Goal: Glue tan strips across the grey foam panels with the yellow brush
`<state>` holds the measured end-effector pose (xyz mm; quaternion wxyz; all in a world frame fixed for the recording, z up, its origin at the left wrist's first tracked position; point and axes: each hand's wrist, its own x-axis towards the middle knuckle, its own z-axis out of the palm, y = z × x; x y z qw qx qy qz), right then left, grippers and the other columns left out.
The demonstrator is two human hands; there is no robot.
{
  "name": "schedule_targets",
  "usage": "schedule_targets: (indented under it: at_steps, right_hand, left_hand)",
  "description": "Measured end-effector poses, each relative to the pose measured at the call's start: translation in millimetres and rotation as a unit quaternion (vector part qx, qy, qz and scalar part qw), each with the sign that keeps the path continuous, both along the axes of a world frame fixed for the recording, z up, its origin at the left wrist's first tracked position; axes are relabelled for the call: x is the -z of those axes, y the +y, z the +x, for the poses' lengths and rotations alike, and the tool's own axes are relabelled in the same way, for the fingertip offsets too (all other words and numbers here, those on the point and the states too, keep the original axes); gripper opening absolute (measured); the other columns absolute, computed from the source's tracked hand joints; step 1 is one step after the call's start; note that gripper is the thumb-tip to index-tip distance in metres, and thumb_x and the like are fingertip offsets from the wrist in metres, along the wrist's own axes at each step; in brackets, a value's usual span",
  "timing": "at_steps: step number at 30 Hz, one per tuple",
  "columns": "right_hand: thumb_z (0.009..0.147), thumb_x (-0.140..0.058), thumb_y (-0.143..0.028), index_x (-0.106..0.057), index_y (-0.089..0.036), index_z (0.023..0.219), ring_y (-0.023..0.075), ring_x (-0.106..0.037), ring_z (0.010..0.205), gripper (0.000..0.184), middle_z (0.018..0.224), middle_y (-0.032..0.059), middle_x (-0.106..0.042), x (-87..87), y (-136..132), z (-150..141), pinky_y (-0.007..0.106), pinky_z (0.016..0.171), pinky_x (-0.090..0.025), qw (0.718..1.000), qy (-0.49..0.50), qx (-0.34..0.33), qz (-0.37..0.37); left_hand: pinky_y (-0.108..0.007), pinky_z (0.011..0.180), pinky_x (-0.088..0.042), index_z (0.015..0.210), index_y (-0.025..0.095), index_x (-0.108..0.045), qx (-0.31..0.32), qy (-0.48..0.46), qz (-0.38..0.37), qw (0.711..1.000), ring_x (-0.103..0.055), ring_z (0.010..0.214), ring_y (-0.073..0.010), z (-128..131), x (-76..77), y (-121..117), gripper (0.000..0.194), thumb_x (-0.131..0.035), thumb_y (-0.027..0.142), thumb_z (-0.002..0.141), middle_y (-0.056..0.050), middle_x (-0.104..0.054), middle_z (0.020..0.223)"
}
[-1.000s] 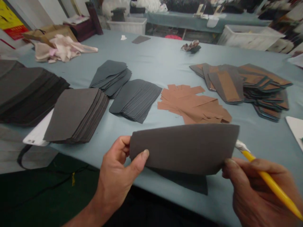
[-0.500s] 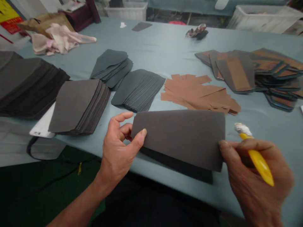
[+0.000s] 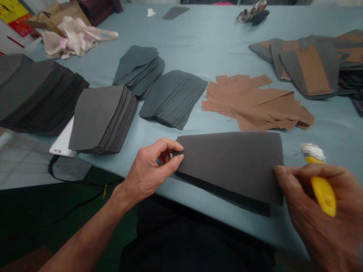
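A dark grey, tapered sheet (image 3: pixel 232 162) is held flat over the table's front edge, above a second darker sheet (image 3: pixel 255 207) that shows along its near side. At its left end, my left hand (image 3: pixel 153 162) pinches the sheet between thumb and fingers. The thumb of my right hand (image 3: pixel 320 204) presses on the right edge of the same sheet, its fingers hidden behind. That hand also grips a brush (image 3: pixel 323 196) with a yellow handle and short white-coated bristles, pointing away from me.
Brown strips (image 3: pixel 255 98) lie fanned out beyond the sheet. Stacks of dark grey pieces (image 3: pixel 93 117) and blue-grey pieces (image 3: pixel 172 98) stand left. Pieces with brown strips (image 3: pixel 312 71) are piled at right. Pale cloth (image 3: pixel 73 37) lies far left.
My view has tilted down and shifted left. The upper sheet now covers more of the darker one beneath. My left fingers have closed tighter on its corner; the brush stays in my right hand.
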<state>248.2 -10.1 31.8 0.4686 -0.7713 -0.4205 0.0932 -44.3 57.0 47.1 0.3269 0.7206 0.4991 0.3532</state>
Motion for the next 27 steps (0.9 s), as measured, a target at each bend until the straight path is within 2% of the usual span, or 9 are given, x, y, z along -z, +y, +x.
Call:
schedule_targets:
  at_steps: [11, 21, 27]
  right_hand:
    - [0.061, -0.08, -0.058, -0.061, -0.028, 0.082, 0.0275, -0.069, 0.073, 0.041, 0.08, 0.0043, -0.072, 6.2, -11.5, 2.6, 0.047, 0.08, -0.055, 0.998, -0.017, 0.012, -0.055]
    - [0.06, -0.079, -0.059, -0.059, -0.03, 0.08, 0.0319, -0.071, 0.077, 0.04, 0.082, 0.0057, -0.073, 6.4, -11.9, 1.4, 0.054, 0.084, -0.056, 0.997, -0.021, 0.031, -0.065]
    - [0.061, -0.084, -0.058, -0.06, -0.028, 0.079, 0.0292, -0.07, 0.075, 0.042, 0.081, 0.0045, -0.072, 6.5, -14.0, 3.5, 0.052, 0.082, -0.056, 0.999, -0.012, 0.017, -0.044]
  left_hand:
    - [-0.024, 0.062, -0.041, 0.105, 0.022, -0.074, 0.117, 0.068, -0.067, 0.989, -0.053, 0.065, -0.0087, -6.6, 5.7, 7.7, 0.014, -0.062, 0.02, 0.097, 0.006, -0.065, 0.079]
    - [-0.024, 0.061, -0.04, 0.102, 0.021, -0.074, 0.098, 0.058, -0.076, 0.991, -0.051, 0.063, -0.009, -4.9, 5.5, 6.3, 0.013, -0.063, 0.021, 0.095, 0.005, -0.063, 0.076]
    - [-0.024, 0.06, -0.04, 0.098, 0.02, -0.073, 0.074, 0.04, -0.084, 0.993, -0.051, 0.062, -0.0096, 1.1, 2.2, -1.2, 0.013, -0.061, 0.021, 0.093, 0.004, -0.062, 0.074]
